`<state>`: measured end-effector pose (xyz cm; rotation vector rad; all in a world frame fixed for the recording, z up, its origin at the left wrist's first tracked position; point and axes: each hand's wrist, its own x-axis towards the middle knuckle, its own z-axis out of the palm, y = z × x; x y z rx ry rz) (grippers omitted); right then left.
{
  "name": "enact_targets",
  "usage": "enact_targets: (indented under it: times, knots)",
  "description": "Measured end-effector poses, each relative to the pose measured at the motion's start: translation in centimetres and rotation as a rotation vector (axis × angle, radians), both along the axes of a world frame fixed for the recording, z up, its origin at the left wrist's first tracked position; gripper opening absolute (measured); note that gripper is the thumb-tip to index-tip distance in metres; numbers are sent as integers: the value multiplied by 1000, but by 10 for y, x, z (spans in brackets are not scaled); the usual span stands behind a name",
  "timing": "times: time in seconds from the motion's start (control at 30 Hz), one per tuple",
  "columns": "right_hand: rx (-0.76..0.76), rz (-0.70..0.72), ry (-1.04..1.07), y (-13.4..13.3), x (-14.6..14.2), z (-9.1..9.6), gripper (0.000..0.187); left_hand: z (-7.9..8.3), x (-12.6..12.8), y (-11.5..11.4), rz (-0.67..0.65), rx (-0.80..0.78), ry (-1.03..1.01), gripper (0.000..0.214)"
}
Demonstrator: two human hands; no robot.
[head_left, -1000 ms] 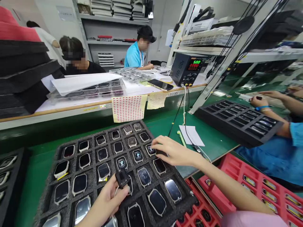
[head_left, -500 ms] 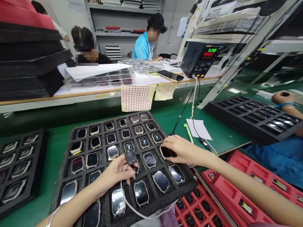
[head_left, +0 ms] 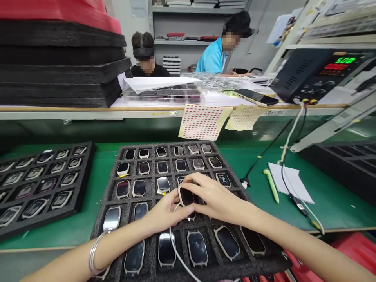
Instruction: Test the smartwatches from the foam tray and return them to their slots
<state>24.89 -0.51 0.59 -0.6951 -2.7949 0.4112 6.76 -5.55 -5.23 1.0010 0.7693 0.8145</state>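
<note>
Both my hands meet over the middle of a black foam tray [head_left: 164, 145] whose pockets hold several watch bodies. My right hand [head_left: 219, 199] grips one watch body [head_left: 186, 196] with a pale case and dark screen, lifted just above the tray. My left hand [head_left: 163, 214] is closed against the watch's lower edge, pinching a small black charger that is mostly hidden behind it. A white cable [head_left: 179, 256] runs from between my hands toward me. A metal bangle sits on my left wrist.
A second foam tray of watches [head_left: 88, 172] lies at the left. A green pen [head_left: 272, 185], a white paper [head_left: 289, 181] and cables lie on the green mat to the right. The raised bench holds stacked black foam trays [head_left: 58, 66], sticker sheets [head_left: 204, 122] and a power supply [head_left: 311, 74]. Two people sit behind it.
My right hand lifted a watch from a right-side pocket and carried it left to my left hand. My left hand brought the charger up to it. The view turned left.
</note>
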Motion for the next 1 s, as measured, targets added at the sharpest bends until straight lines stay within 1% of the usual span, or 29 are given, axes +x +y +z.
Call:
enact_targets:
  times: [0.1,0.2,0.3,0.43,0.57,0.83,1.0]
  knots:
    - [-58,28,39,2,0,-5,36,-5,3,0,79,-18,31,44]
    - [-116,34,139,0,-1,-13,32,-5,3,-1,111,-7,1,36]
    - [-174,52,272,-3,-1,-21,31,-4,3,-2,100,38,-66,29]
    - [-180,84,363,-5,4,-29,35,-1,4,-3,53,58,-10,26]
    - [-163,89,366,-5,8,-32,38,1,5,-4,45,80,42,23]
    - [-149,77,351,-5,10,-33,35,1,4,-4,15,81,94,24]
    - [-72,54,295,-7,14,-34,37,-1,4,-5,19,104,138,26]
